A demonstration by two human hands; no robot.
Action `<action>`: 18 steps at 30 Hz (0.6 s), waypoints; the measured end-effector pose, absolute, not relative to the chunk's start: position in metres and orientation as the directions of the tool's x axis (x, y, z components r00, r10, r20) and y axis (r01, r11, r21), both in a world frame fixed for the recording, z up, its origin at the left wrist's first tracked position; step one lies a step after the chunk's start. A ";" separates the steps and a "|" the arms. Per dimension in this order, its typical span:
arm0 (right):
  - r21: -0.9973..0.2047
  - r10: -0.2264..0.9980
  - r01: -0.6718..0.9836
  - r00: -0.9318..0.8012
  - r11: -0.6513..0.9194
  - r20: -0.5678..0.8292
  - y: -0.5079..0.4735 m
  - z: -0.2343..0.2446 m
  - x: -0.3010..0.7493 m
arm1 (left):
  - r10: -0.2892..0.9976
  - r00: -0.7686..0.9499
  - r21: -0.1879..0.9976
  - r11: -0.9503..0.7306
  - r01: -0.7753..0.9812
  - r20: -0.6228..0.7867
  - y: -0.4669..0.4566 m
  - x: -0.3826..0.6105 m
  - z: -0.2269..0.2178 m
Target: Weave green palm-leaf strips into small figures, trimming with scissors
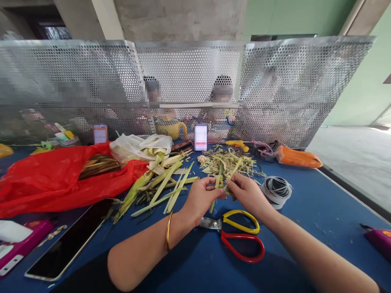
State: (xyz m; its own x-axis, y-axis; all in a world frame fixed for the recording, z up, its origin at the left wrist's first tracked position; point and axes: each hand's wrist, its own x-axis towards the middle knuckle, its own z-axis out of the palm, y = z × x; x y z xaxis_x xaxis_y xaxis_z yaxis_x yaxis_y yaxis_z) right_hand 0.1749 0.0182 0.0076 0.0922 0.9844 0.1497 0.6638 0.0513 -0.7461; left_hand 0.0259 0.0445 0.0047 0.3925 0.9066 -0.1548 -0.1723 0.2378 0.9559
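Observation:
My left hand [198, 200] pinches pale green leaf strips [219, 181] between thumb and fingertips above the middle of the blue table. Close against it, my right hand [249, 195] is closed on the same strips, one of which sticks up and to the right. How the strips cross is partly hidden by the fingers. Just below the hands lie scissors [217, 224] with one yellow and one red handle, the blade tips behind my left wrist. Loose leaf strips [174, 191] lie to the left. A heap of leaf scraps [229, 160] is behind the hands.
A red plastic bag [55, 175], a white bag [140, 146] and a dark phone [71, 240] lie left. A wire spool [276, 191] and an orange pouch [298, 157] sit right. A yellow glue gun [238, 145] lies before the perforated metal screen [189, 61]; people show behind it.

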 end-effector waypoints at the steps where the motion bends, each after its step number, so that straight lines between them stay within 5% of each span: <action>1: -0.736 0.986 0.673 0.065 0.069 0.152 0.017 0.010 0.176 | 0.915 0.373 0.954 0.235 -0.183 -0.154 0.046 0.026 0.005; 8: -0.581 0.961 0.767 -0.245 0.271 0.125 0.006 0.044 0.197 | 0.939 0.315 0.981 0.175 -0.087 -0.139 0.057 0.017 0.010; 11: -0.759 0.937 0.598 -0.347 0.257 0.044 0.007 0.049 0.202 | 0.922 0.359 0.980 0.183 -0.082 -0.142 0.058 0.016 0.010; 14: -0.938 0.948 0.346 -0.308 0.036 -0.077 0.011 0.046 0.205 | 0.900 0.408 0.971 0.212 -0.112 -0.150 0.058 0.015 0.010; 18: -0.990 0.969 0.029 -0.201 -0.141 -0.144 0.013 0.045 0.207 | 0.886 0.446 0.969 0.208 -0.133 -0.129 0.060 0.014 0.010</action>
State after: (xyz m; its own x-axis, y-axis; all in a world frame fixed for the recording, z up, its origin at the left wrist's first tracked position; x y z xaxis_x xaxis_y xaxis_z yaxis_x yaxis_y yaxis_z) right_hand 0.2067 0.0131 0.0448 -0.2014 0.9688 -0.1442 0.0286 -0.1414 -0.9895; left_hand 0.0143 0.0596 0.0105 0.4457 0.8858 -0.1291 -0.1327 0.2080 0.9691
